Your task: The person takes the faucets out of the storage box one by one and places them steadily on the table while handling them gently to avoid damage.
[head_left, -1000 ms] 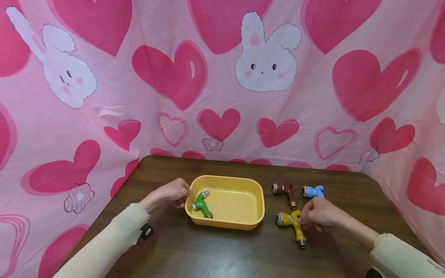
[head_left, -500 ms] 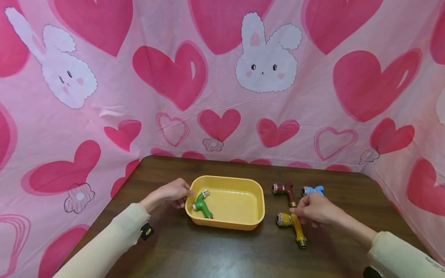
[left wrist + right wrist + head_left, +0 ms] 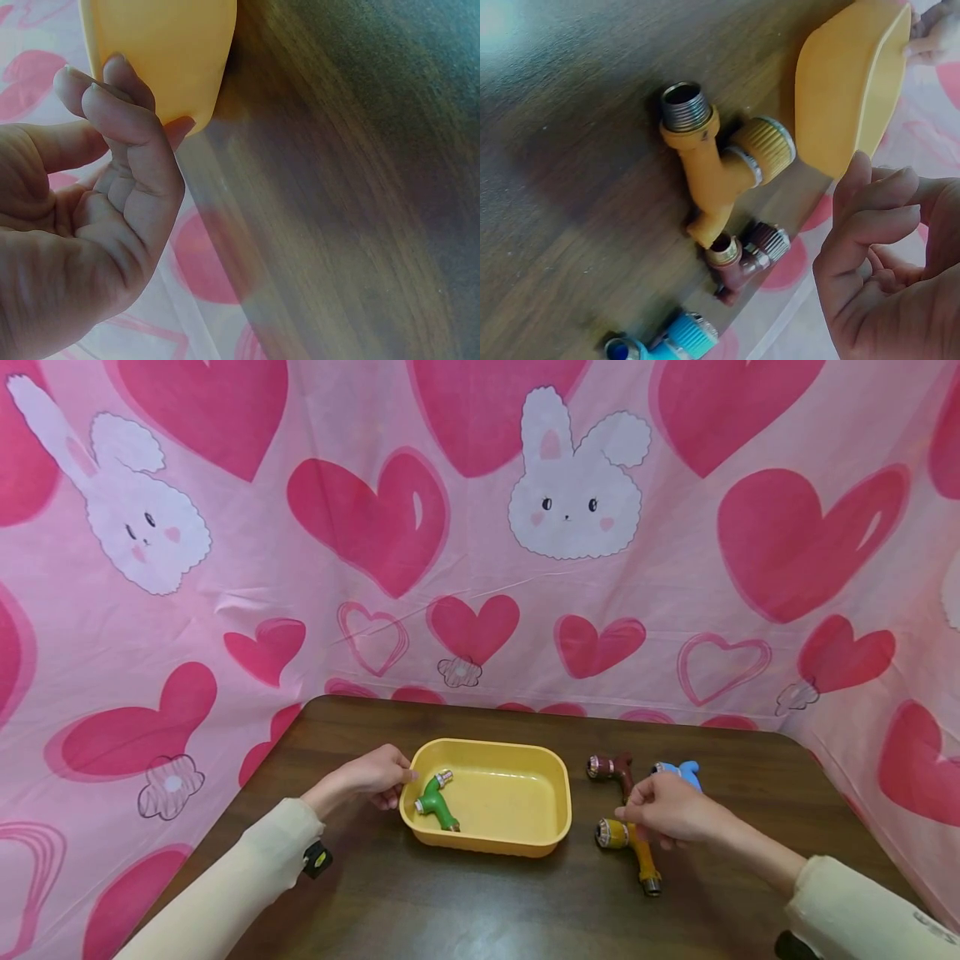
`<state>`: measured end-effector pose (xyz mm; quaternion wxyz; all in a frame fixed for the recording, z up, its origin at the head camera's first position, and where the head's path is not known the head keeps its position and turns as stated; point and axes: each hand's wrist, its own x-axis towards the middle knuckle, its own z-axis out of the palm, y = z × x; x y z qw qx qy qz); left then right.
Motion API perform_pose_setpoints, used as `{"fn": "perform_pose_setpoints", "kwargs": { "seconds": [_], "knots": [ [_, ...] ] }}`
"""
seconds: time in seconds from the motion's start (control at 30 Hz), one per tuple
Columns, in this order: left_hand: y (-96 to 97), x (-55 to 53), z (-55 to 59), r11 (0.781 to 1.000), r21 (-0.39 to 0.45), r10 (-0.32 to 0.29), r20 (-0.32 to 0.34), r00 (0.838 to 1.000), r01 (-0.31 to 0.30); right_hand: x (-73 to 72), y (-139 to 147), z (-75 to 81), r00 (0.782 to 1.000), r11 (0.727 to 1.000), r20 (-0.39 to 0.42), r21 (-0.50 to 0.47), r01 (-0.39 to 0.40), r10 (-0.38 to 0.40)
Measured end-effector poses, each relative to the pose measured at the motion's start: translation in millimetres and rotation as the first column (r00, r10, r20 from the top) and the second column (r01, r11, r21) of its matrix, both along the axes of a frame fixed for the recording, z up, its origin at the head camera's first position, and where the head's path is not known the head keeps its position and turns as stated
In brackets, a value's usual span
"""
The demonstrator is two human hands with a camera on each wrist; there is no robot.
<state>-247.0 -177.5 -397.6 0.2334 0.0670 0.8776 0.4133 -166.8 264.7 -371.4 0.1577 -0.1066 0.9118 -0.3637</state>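
My left hand (image 3: 377,774) pinches the left rim of a yellow plastic basin (image 3: 517,802); the left wrist view shows the fingers at its edge (image 3: 176,52). Inside the basin, at its left end, lies a green tap (image 3: 437,804). To the right of the basin, my right hand (image 3: 670,811) hovers over a yellow tap (image 3: 644,862), partly covering it. Its fingers are loosely bent and hold nothing in the right wrist view. Just behind are a dark red tap (image 3: 609,767) and a light blue tap (image 3: 686,770), both partly hidden by that hand.
Everything stands on a dark brown wooden table (image 3: 450,910). A pink cloth (image 3: 480,560) with hearts and rabbits hangs behind the table and at both sides.
My right hand has moved left and slightly away from me, from beside the yellow tap to above it, near the dark red tap. The left hand and basin stay put.
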Motion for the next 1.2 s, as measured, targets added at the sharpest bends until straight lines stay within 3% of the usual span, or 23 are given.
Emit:
{"fn": "perform_pose_setpoints", "kwargs": {
  "seconds": [0.2, 0.53, 0.77, 1.2],
  "knots": [
    [0.0, 1.4, 1.2, 1.0, -0.004, 0.0, 0.001, 1.0, 0.0, 1.1, -6.1, 2.4, 1.0, 0.999, -0.002, -0.026, -0.029, 0.029],
    [-0.3, -0.3, 0.4, 1.0, -0.01, 0.01, -0.011, 1.0, -0.01, 2.5, -16.2, 9.4, 1.0, 1.0, 0.016, -0.009, -0.013, 0.013],
    [-0.4, 0.2, -2.1, 1.0, 0.002, 0.006, -0.016, 1.0, -0.006, 2.7, -24.5, 12.7, 0.998, 0.998, 0.057, -0.063, -0.029, 0.033],
    [0.0, 0.9, -0.8, 1.0, -0.016, 0.014, -0.013, 1.0, -0.014, -1.7, -40.8, 17.4, 0.997, 0.996, 0.042, -0.054, -0.068, 0.07]
  ]
}}
